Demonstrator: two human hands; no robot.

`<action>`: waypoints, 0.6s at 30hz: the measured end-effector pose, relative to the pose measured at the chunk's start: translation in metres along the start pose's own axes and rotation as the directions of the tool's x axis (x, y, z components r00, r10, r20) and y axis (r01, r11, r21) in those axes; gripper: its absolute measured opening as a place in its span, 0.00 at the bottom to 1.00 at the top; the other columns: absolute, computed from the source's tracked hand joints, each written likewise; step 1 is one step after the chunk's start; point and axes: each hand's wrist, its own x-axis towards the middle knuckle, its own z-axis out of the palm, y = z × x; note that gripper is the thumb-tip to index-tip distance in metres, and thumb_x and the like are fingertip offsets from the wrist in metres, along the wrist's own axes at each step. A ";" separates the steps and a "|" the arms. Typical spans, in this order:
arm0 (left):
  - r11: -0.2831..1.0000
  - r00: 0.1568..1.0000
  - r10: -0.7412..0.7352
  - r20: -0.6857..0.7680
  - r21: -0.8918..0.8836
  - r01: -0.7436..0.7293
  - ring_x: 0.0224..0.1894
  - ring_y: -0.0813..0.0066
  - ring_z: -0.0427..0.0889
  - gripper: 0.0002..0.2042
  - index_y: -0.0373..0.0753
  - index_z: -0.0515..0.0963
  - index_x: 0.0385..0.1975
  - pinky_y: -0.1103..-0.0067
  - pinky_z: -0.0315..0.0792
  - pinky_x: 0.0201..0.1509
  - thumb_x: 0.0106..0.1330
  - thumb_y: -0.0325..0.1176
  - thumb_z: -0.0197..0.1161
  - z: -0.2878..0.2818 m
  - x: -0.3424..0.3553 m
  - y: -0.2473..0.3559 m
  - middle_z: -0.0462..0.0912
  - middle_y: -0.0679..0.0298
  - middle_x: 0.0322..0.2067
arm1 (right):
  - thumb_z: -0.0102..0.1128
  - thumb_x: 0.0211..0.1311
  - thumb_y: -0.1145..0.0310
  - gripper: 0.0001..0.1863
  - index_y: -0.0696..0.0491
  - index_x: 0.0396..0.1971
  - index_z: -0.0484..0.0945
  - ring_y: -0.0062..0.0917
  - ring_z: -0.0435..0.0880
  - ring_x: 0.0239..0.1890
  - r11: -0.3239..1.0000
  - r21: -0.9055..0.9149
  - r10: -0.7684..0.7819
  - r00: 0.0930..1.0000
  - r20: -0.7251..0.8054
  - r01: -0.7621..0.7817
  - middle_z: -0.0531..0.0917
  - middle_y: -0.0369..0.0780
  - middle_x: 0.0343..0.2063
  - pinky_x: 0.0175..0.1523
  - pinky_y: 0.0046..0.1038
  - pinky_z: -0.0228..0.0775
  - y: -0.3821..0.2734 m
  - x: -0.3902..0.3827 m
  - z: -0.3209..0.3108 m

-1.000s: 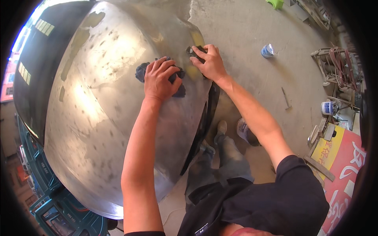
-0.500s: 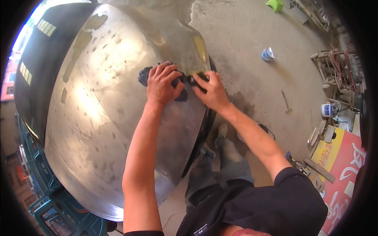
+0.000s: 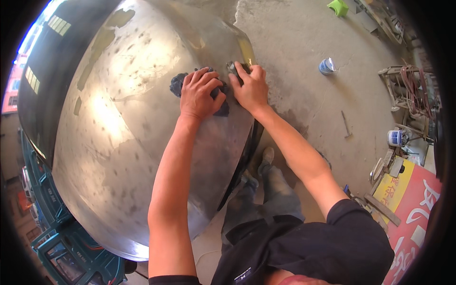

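A mottled bare-metal vehicle panel (image 3: 118, 156) fills the left half of the view, with dark glossy glass along its far left. My left hand (image 3: 199, 95) presses a crumpled dark grey cloth (image 3: 175, 84) onto the panel, fingers curled over it. Just to its right, my right hand (image 3: 249, 85) grips a small dark block (image 3: 230, 67) against the panel's curved right side, beside a yellowish patch (image 3: 244, 50). The block is largely hidden under my fingers, so I cannot make out what it is.
On the concrete floor to my right are a bucket (image 3: 327, 66), a long thin tool (image 3: 345, 123) and a green object (image 3: 338, 7). Hose on a metal frame (image 3: 394, 80), another bucket (image 3: 395, 137) and a red-yellow board (image 3: 408, 213) line the right. Teal plastic cases (image 3: 57, 242) sit lower left.
My right hand slid with the block toward me half a second ago, then back up the panel to its present place. My left hand shifted slightly right, staying on the cloth.
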 end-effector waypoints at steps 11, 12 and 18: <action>1.000 1.000 -0.010 -0.012 0.009 0.010 0.67 0.60 0.84 0.10 0.48 0.88 0.37 0.60 0.74 0.72 0.55 0.38 0.73 0.001 -0.009 -0.005 0.91 0.72 0.53 | 0.74 0.70 0.56 0.22 0.44 0.61 0.90 0.54 0.80 0.56 1.000 0.020 0.005 1.000 0.028 -0.006 0.78 0.51 0.52 0.53 0.49 0.84 -0.004 -0.014 -0.006; 1.000 1.000 -0.009 -0.023 0.014 0.009 0.67 0.60 0.84 0.10 0.48 0.88 0.37 0.60 0.74 0.72 0.56 0.38 0.73 0.001 -0.011 -0.007 0.91 0.72 0.53 | 0.73 0.70 0.55 0.22 0.44 0.61 0.90 0.54 0.80 0.56 1.000 0.002 0.002 1.000 0.029 -0.002 0.78 0.51 0.52 0.53 0.49 0.84 0.003 -0.031 -0.014; 1.000 1.000 0.003 -0.031 0.009 -0.003 0.67 0.59 0.85 0.10 0.48 0.87 0.36 0.59 0.75 0.71 0.55 0.39 0.74 0.005 0.002 -0.002 0.91 0.72 0.52 | 0.74 0.70 0.55 0.23 0.46 0.61 0.90 0.53 0.81 0.57 0.999 -0.020 0.040 0.999 -0.002 -0.040 0.79 0.50 0.51 0.55 0.47 0.84 -0.017 0.021 0.011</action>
